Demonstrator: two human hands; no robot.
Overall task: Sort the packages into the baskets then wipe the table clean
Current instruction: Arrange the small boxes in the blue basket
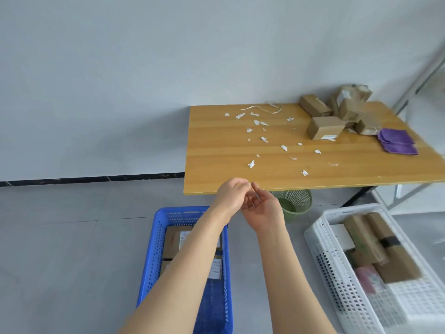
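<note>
Labels [329, 137] on pkgs [322, 126] illegible; L hand [231, 194] grip unclear, R hand [263, 212] grip apart.

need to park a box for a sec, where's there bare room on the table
Bare wood runs down the left strip of the table, between its left edge and the paper scraps. Another free patch lies front right, between the front edge, the scraps and the purple cloth. The far right corner is crowded with packages.
</note>
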